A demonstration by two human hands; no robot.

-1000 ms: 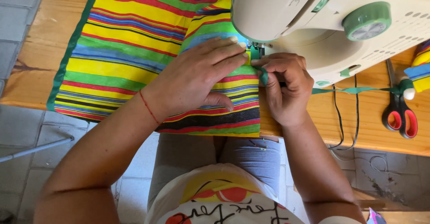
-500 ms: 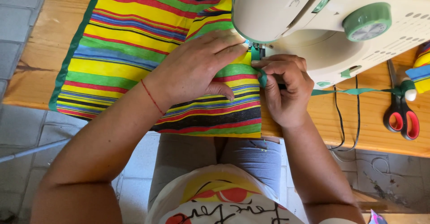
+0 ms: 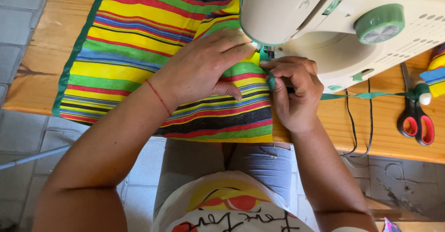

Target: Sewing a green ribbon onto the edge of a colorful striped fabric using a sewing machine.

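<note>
A bright striped cloth [image 3: 139, 37] lies on the wooden table [image 3: 51, 37] under a cream sewing machine [image 3: 320, 18]. My left hand [image 3: 204, 67] presses flat on the cloth just left of the needle, fingers spread. My right hand [image 3: 294, 90] pinches a green binding tape [image 3: 371, 95] folded over the cloth's right edge, right below the presser foot. The tape runs off to the right across the table. The needle itself is hidden by the machine head.
Red-handled scissors [image 3: 417, 120] lie at the table's right edge beside a roll of striped material [image 3: 435, 74]. A black cable [image 3: 354, 130] hangs over the table's front edge. Grey paving stones [image 3: 18, 9] show at the left.
The cloth has fed away from me through the machine, its near edge sliding up the table. Both hands stayed on it by the needle.
</note>
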